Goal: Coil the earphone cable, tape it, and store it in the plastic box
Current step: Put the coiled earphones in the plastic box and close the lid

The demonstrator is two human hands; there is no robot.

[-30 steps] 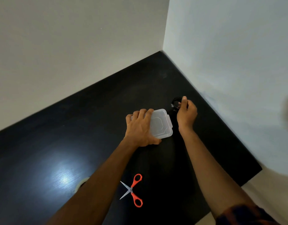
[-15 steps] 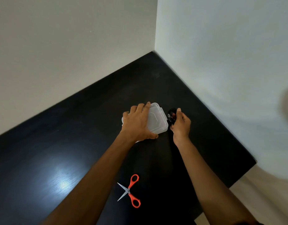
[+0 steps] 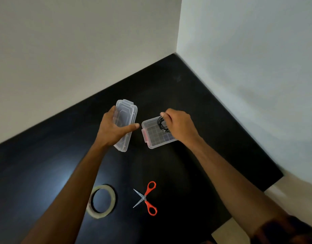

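Black coiled earphone cable (image 3: 162,124) inside open clear plastic box (image 3: 156,138)

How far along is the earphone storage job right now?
Done: black earphone cable is coiled. In hand: right hand lowers it into the open clear plastic box; left hand holds the clear lid aside. Left: release, close lid. Tape on the coil isn't discernible.

One box (image 3: 158,136), lid (image 3: 126,124), scissors (image 3: 146,198), tape (image 3: 101,201).

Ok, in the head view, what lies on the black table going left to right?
Tape roll → lid held by the left hand → scissors → open plastic box, with the right hand lowering the coiled earphone cable into it.
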